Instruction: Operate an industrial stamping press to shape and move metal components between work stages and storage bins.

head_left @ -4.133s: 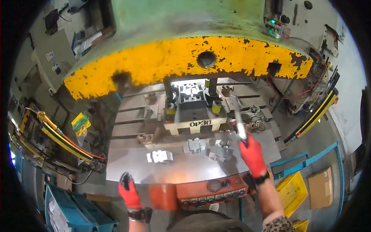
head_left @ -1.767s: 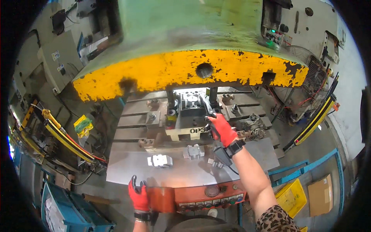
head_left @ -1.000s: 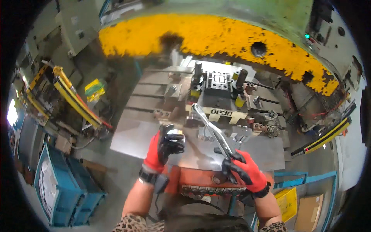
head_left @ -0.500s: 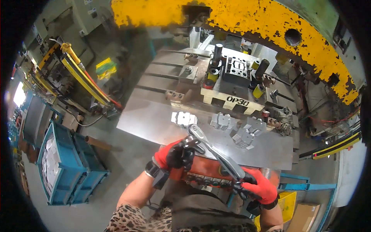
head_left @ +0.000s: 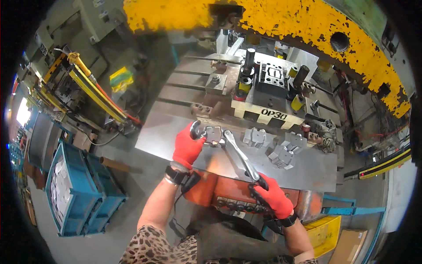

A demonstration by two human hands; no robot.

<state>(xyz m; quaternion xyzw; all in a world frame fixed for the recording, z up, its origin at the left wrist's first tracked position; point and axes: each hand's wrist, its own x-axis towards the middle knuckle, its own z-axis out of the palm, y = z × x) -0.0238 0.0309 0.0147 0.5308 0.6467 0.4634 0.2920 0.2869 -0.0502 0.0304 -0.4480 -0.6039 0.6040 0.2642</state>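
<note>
1. Right hand (head_left: 272, 193) clamps tool (head_left: 241, 155); left hand (head_left: 188, 145), apart from it, meets edge of part (head_left: 214, 133), grip unclear.
2. Part: on or just over bench (head_left: 163, 135), two o'clock from left hand, the nearer.
3. Tool's long axis points eleven o'clock, tip beside part.

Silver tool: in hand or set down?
In hand: the right hand grips the tool by its near end. Cannot tell whether the far end touches the plate.

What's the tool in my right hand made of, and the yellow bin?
The tool looks like polished metal: silvery with bright highlights, exact metal unclear. The yellow bin is probably smooth plastic, from its even colour, though painted metal is possible.
</note>
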